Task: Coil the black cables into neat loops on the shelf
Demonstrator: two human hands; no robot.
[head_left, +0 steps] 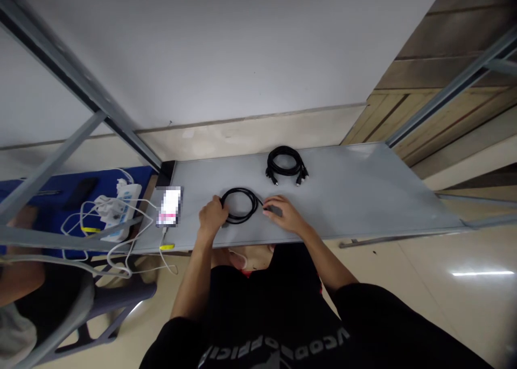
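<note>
A black cable (pixel 241 221) lies in a round coil on the grey shelf (pixel 343 196). My left hand (pixel 213 216) is closed round the left side of this coil. At the coil's right, my right hand (pixel 283 214) pinches the cable's end between thumb and fingers. Farther back, beyond my right hand, rests a second bundle of coiled black cables (pixel 285 169) with several plugs at its lower edge; neither hand touches it.
At the shelf's left end lies a phone (pixel 169 206) with a white cable. Left of it, a power strip (pixel 128 210) and tangled white cords lie on a blue surface (pixel 81 183). A person's arm (pixel 22 266) is at far left. Metal posts (pixel 448 99) flank the shelf.
</note>
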